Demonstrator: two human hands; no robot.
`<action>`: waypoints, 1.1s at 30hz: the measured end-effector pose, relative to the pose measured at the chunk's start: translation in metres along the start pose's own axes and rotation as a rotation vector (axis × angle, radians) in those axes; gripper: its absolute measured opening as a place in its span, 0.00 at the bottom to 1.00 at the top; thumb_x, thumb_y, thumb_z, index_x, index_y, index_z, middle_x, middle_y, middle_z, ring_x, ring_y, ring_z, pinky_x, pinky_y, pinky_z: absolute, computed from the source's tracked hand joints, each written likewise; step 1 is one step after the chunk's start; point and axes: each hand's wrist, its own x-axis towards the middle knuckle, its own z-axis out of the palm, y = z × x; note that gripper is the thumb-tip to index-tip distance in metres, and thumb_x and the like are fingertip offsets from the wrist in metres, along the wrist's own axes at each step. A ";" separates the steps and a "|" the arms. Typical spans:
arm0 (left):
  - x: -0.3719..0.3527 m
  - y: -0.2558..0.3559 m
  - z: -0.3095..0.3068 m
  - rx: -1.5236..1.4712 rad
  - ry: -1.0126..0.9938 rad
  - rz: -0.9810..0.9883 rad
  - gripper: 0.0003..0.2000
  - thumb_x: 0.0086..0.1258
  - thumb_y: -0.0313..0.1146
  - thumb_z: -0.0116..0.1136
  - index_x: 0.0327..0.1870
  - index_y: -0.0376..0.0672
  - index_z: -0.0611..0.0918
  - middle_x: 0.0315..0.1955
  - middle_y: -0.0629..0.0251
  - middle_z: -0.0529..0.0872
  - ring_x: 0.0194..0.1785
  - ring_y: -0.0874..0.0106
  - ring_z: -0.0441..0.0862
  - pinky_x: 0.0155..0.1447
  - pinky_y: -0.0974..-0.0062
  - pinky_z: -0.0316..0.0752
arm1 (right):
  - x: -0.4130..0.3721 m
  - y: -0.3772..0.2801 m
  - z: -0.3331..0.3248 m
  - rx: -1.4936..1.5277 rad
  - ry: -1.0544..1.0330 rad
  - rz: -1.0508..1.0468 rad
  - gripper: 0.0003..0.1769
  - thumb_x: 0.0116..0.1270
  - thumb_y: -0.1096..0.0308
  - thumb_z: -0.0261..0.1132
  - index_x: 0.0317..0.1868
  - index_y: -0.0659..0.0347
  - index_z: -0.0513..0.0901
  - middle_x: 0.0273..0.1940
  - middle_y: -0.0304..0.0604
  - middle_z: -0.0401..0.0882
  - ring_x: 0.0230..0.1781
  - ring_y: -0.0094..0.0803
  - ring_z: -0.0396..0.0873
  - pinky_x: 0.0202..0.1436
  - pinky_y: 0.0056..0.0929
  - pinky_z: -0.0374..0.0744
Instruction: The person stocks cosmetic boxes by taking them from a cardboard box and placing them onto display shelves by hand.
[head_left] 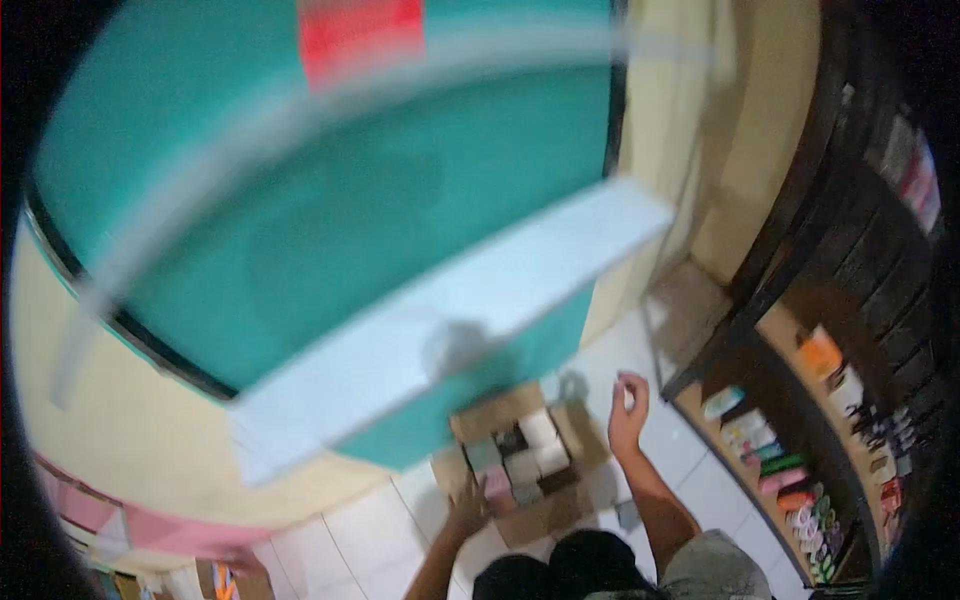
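Note:
An open cardboard box (545, 513) sits on the tiled floor below me with its flaps folded out. Several small packages fill it: white cartons (540, 428), a pale green one (484, 456) and a pink one (497, 483). My left hand (467, 512) is at the box's left side, fingers spread over the edge close to the pink package. Off to the right of the box, my right hand (628, 410) is raised over the floor. Its fingers curve loosely, with a gap at the thumb and no object visible in them.
A long white panel (450, 320) crosses in front of a teal surface (330, 220) ahead. To the right stand dark shelves (720, 430) with many small goods. A blurred pale arc (250, 130) sweeps across the upper view. Another box (245, 580) lies at lower left.

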 end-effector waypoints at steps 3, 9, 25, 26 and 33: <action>-0.022 0.094 -0.112 -0.443 -0.099 0.094 0.36 0.68 0.44 0.57 0.73 0.45 0.56 0.71 0.46 0.56 0.73 0.49 0.56 0.68 0.43 0.57 | 0.062 -0.103 -0.029 -0.029 0.179 -0.054 0.07 0.67 0.76 0.59 0.45 0.63 0.76 0.48 0.44 0.74 0.48 0.32 0.72 0.53 0.28 0.71; -0.092 0.265 -0.306 -0.741 -0.064 0.402 0.27 0.73 0.31 0.53 0.72 0.45 0.60 0.64 0.53 0.67 0.60 0.61 0.74 0.62 0.66 0.73 | 0.181 -0.320 -0.068 0.039 0.303 -0.131 0.08 0.67 0.77 0.57 0.47 0.64 0.75 0.50 0.46 0.71 0.49 0.32 0.71 0.53 0.28 0.71; -0.242 0.396 -0.670 -0.921 0.497 0.464 0.10 0.74 0.27 0.48 0.52 0.38 0.77 0.49 0.61 0.82 0.52 0.70 0.79 0.60 0.72 0.70 | 0.486 -0.648 -0.057 -0.604 -0.663 -0.959 0.34 0.52 0.67 0.71 0.61 0.53 0.72 0.64 0.43 0.70 0.66 0.44 0.66 0.68 0.47 0.64; -0.245 0.395 -0.665 -0.923 0.499 0.455 0.10 0.73 0.25 0.48 0.52 0.38 0.77 0.49 0.61 0.82 0.52 0.70 0.79 0.59 0.72 0.70 | 0.494 -0.648 -0.050 -0.677 -0.746 -0.953 0.34 0.51 0.67 0.71 0.61 0.51 0.73 0.65 0.41 0.69 0.66 0.43 0.66 0.68 0.48 0.64; -0.278 0.388 -0.624 -0.966 0.425 0.327 0.09 0.74 0.26 0.49 0.50 0.36 0.79 0.43 0.62 0.84 0.47 0.73 0.80 0.54 0.74 0.74 | 0.505 -0.650 -0.018 -0.449 -0.853 -0.989 0.30 0.49 0.68 0.73 0.55 0.53 0.75 0.59 0.41 0.74 0.63 0.42 0.68 0.65 0.52 0.64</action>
